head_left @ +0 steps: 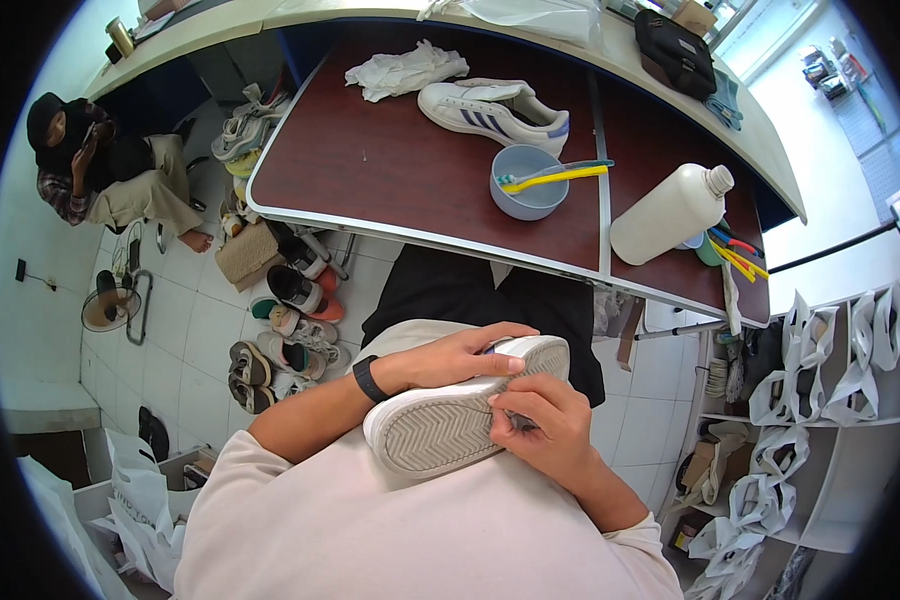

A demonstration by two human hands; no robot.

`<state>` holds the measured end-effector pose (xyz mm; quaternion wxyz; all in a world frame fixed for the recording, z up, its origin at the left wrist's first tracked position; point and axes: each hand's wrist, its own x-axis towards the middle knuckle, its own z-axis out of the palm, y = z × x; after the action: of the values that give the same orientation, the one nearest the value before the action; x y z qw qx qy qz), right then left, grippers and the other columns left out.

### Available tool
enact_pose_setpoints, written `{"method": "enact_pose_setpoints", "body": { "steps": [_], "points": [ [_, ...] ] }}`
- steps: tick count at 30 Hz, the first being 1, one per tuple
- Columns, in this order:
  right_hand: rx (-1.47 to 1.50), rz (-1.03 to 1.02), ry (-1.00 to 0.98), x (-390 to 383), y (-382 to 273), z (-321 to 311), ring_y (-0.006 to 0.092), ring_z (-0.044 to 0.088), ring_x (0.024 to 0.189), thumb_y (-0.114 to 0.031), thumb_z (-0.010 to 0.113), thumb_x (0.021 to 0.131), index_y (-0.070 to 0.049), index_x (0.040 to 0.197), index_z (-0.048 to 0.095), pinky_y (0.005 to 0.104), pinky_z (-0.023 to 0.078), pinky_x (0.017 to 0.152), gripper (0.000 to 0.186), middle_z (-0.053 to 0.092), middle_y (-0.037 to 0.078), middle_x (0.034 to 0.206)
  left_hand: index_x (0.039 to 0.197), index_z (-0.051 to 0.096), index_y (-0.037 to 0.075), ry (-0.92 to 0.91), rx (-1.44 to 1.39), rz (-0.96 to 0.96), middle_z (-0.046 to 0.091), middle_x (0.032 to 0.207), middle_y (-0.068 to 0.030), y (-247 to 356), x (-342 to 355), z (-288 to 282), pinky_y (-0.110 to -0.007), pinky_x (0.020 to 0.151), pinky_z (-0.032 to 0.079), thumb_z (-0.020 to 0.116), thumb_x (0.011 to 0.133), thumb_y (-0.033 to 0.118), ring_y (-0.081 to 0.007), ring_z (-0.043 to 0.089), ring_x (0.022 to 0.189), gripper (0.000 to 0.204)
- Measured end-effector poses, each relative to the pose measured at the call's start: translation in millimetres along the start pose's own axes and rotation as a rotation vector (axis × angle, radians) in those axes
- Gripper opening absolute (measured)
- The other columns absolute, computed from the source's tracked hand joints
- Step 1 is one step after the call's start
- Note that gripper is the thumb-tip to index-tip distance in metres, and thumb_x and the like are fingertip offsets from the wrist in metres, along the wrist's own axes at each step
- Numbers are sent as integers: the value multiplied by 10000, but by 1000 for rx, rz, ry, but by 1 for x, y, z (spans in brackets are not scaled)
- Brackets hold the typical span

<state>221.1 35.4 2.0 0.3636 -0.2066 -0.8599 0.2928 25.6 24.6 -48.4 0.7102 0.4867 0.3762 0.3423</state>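
Observation:
A white sneaker (pixel 430 432) lies tilted against my lap with its grey zigzag-patterned sole facing up. My left hand (pixel 455 360) grips it along the far side, thumb near the sole's edge. Bent over the middle of the sole is my right hand (pixel 548 418), thumb and fingertips pinched together against the tread; whatever is between them is too small to make out. On the table beyond stands another white sneaker (pixel 490 112) with dark blue stripes. Nearer to me, a blue-grey bowl (pixel 526 205) has a yellow-handled brush (pixel 570 176) and a bluish-handled brush resting across it.
The dark red table (pixel 370 165) also bears a crumpled white cloth (pixel 407 70) and a white bottle (pixel 670 215). Several shoes (pixel 295 290) line the floor at left, where a person (pixel 110 165) sits. White bags (pixel 770 470) fill shelves at right.

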Motion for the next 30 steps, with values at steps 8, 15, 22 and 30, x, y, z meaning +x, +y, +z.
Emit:
{"method": "enact_pose_setpoints", "body": {
  "steps": [8,15,22,30],
  "points": [
    [39,64,71,-5,3,-10,192,650,654,41,782,616,-76,828,702,286,527,526,255,659,50,799,1511,415,93,12,14,4,519,1423,-156,-2,-4,-1,-396,1087,390,602,980,421,-263,492,1305,652],
    [46,-1,-11,-3,6,-9,187,656,657,46,771,614,-83,834,702,284,528,522,265,658,39,788,1517,408,97,-8,3,0,510,1431,-159,3,-6,0,-398,1087,388,594,983,425,-267,487,1312,654],
    [33,-5,-41,5,5,-3,204,661,668,37,768,630,-75,828,685,300,557,565,242,660,43,803,1519,403,89,-32,23,-20,512,1430,-166,4,-5,-1,-397,1081,395,596,983,423,-267,494,1309,661],
    [44,40,-103,7,4,-9,208,665,666,31,759,634,-71,808,672,307,553,570,220,656,49,784,1517,402,86,-9,60,6,516,1426,-165,1,-3,1,-400,1073,397,594,981,429,-270,499,1300,665]
  ]
}}
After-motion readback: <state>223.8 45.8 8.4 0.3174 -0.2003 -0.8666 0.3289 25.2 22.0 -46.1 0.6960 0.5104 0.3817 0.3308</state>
